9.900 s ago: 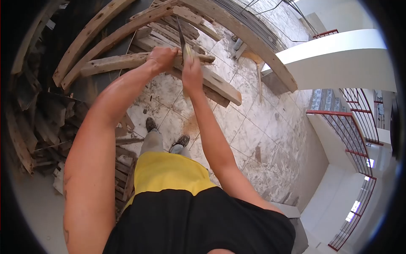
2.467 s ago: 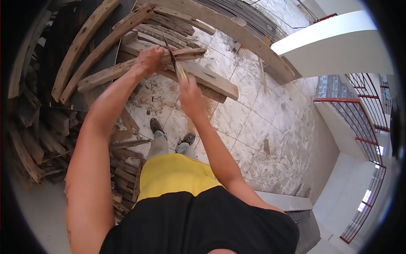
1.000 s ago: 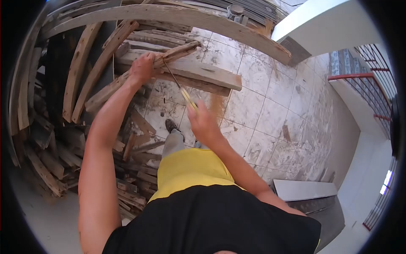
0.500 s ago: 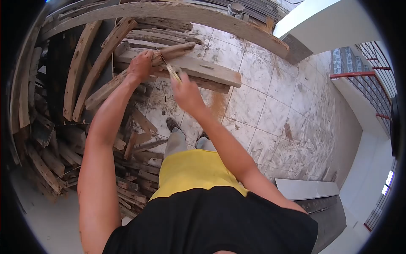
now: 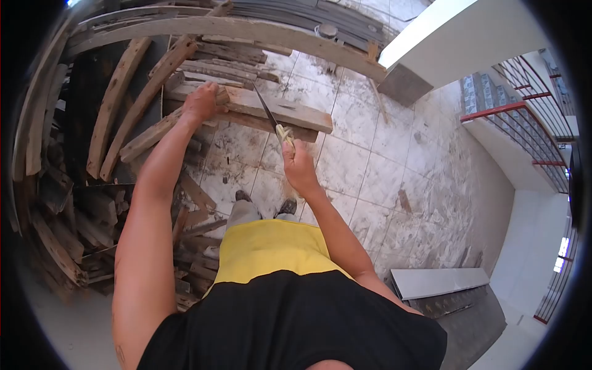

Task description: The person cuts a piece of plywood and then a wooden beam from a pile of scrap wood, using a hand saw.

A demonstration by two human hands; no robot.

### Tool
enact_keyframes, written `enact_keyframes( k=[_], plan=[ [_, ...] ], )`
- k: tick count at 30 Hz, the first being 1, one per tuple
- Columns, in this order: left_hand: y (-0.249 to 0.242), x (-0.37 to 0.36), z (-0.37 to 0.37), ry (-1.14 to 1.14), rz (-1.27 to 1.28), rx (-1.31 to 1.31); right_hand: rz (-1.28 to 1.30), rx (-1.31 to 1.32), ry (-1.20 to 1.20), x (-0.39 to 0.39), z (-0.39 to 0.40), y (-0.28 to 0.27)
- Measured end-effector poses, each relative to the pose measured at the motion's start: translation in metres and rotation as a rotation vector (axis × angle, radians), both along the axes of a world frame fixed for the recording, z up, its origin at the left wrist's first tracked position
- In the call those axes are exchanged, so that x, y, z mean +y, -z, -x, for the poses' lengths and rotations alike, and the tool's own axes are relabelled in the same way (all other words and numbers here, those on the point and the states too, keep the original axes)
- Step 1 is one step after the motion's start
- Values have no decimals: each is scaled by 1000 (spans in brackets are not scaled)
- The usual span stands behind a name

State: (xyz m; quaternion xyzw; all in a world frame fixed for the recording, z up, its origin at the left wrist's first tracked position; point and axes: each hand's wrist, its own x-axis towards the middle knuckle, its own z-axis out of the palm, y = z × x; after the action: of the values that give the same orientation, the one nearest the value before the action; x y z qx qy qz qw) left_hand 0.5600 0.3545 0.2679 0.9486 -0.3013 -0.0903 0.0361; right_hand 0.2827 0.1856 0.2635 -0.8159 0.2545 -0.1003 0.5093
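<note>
My left hand [image 5: 200, 103] is closed round the upper end of a rough wooden piece [image 5: 151, 134], beside a thick pale beam [image 5: 277, 108]. In my right hand [image 5: 298, 161] is the light-coloured handle of a handsaw [image 5: 266, 110], its dark, narrow blade pointing up and left. The blade passes over the pale beam, right of my left hand. The wooden piece ends close to my left fingers.
Old wood pieces lie heaped at the left [image 5: 92, 225]. A long beam [image 5: 246, 28] crosses the top. Dusty floor tiles [image 5: 382, 185] spread rightward to stairs with a red railing [image 5: 493, 112]. Flat boards [image 5: 438, 282] lie at lower right.
The saw has come away from the wood by my left hand and moved right. The wood's end that stuck out beyond my left hand no longer shows there. The view has shifted slightly.
</note>
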Motion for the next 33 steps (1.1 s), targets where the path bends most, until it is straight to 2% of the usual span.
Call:
enact_keyframes(
  k=[2, 3, 5, 6, 9, 10, 11, 12, 13, 15, 16, 18, 19, 20, 21, 22, 24, 26, 29, 31, 33],
  plan=[
    [-1, 6, -2, 107, 70, -8, 34, -12, 12, -4, 6, 9],
    [-10, 9, -4, 84, 80, -41, 50, -4, 26, -4, 6, 12],
    [-26, 10, -14, 159, 61, 102, 81, -16, -4, -7, 5, 16],
    [-40, 15, -19, 127, 79, 90, 96, 18, 5, -7, 2, 15],
    [-59, 47, -80, 129, 20, -115, -1, 70, 1, -6, 2, 16],
    [-57, 65, -99, 129, 29, -222, 100, 28, -1, -5, 3, 15],
    [-86, 79, -108, 73, 12, -198, 104, 65, 6, -6, 0, 20],
    [-135, 85, -95, 2, 21, -58, 123, 40, 6, -6, 0, 27],
    [-105, 120, -154, 53, 113, -176, 143, 16, 4, -6, 3, 32],
    [-161, 131, -131, -36, -12, -167, 155, 54, 11, -9, -1, 32],
    [-168, 136, -113, -31, -10, -136, 159, 66, 11, -8, -1, 28],
    [-182, 145, -82, -356, 203, -101, 164, 100, -1, -5, -2, 17],
    [-163, 151, -84, -359, 203, -84, 167, 120, -13, -5, -3, 11],
    [-134, 159, -89, -259, 70, -313, 184, 133, -27, -6, -4, 8],
    [-124, 161, -87, -208, 5, -419, 191, 144, -32, 0, -6, -4],
    [-114, 162, -84, -164, -60, -530, 75, 180, -2, 5, -8, -18],
    [-133, 148, -54, -266, 104, -202, -60, 219, 36, 13, -10, -31],
    [-38, 182, -103, -91, 566, -596, -38, 220, 4, 10, -13, -30],
    [-33, 190, -66, -360, 427, -581, -41, 297, -65, 1, -16, -35],
    [-11, 212, -69, -418, 337, -547, -40, 330, -145, -3, -20, -45],
    [-20, 211, -55, -445, 285, -525, -60, 437, -186, -10, -25, -58]
  ],
)
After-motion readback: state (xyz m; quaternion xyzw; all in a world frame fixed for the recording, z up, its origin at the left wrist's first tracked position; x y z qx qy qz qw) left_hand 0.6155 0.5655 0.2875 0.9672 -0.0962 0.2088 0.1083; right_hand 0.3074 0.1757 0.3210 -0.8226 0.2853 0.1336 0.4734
